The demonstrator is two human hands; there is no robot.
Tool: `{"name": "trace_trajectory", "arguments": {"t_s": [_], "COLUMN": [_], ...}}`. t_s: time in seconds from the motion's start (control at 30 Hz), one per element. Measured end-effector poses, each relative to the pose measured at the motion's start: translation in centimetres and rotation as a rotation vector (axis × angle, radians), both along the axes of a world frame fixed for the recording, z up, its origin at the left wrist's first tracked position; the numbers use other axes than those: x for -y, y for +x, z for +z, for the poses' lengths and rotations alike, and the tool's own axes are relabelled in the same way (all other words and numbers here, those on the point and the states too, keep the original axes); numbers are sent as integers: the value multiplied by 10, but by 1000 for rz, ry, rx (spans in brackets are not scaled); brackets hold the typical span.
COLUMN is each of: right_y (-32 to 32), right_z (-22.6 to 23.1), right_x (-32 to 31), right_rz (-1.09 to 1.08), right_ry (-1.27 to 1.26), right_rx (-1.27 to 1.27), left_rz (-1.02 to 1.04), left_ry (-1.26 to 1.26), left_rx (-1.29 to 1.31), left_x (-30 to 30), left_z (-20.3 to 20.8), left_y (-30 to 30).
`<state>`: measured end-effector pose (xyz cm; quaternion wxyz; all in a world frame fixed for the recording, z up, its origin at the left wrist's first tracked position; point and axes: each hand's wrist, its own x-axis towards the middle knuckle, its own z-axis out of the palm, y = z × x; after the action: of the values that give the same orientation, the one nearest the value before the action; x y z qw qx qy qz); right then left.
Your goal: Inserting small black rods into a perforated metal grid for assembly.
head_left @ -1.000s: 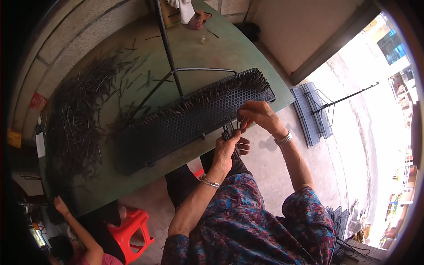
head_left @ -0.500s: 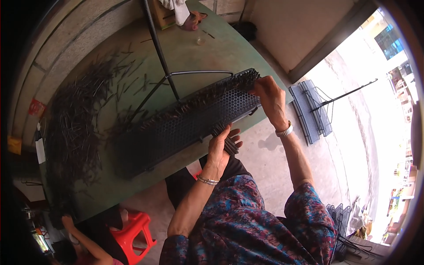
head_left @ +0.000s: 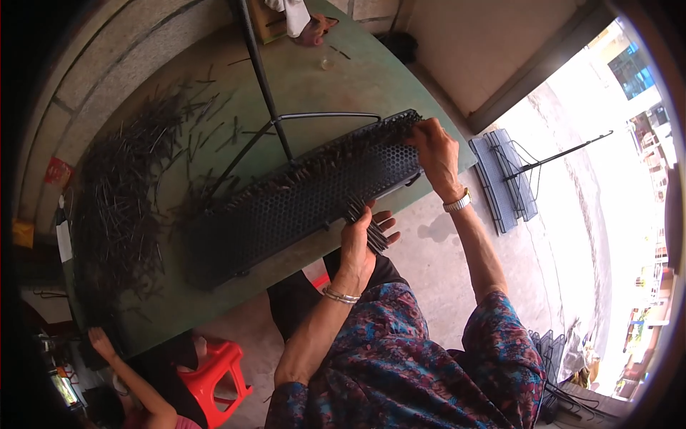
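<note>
Dark, slim rods (head_left: 378,238) lie bundled in the left hand (head_left: 355,247), clamped between thumb and palm while the other fingers stand partly apart. Held slantwise at the tray's near long side, the bundle seems kept there so the right hand can draw from it. That right hand (head_left: 439,154) has its fingers drawn together at the tray's right end; whether they grip a rod is hidden. Beneath, the perforated black tray (head_left: 307,204) runs along the near edge of the green table (head_left: 361,68), probably set there for easy reach. Rods stand packed along its far side, seemingly held up by the holes; the nearer rows look bare. From its frame a long pole (head_left: 259,75) points toward the far edge, out of the arms' way. Toward the left edge spreads a loose rod pile (head_left: 125,193), apparently the stock.
</note>
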<state>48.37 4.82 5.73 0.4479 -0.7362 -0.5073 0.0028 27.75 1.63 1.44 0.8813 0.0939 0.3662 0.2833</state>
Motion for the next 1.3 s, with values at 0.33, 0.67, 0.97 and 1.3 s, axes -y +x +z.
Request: {"name": "trace_trajectory", "arguments": {"t_s": [0.33, 0.67, 0.97, 1.3], "right_y": [7, 4, 6, -42], "right_z": [17, 6, -13, 12], "right_x": [-8, -12, -15, 32], "right_rz": [256, 212, 40, 593], "right_ry": [-68, -53, -117, -464], "right_rx": [-72, -36, 350, -483], "left_rz": [37, 38, 8, -44], "left_ry": [80, 94, 137, 203], "left_rx": [-70, -35, -73, -125], "left_x": [7, 11, 11, 9], "left_z": [-5, 1, 5, 9], "left_y": [-1, -5, -5, -6]}}
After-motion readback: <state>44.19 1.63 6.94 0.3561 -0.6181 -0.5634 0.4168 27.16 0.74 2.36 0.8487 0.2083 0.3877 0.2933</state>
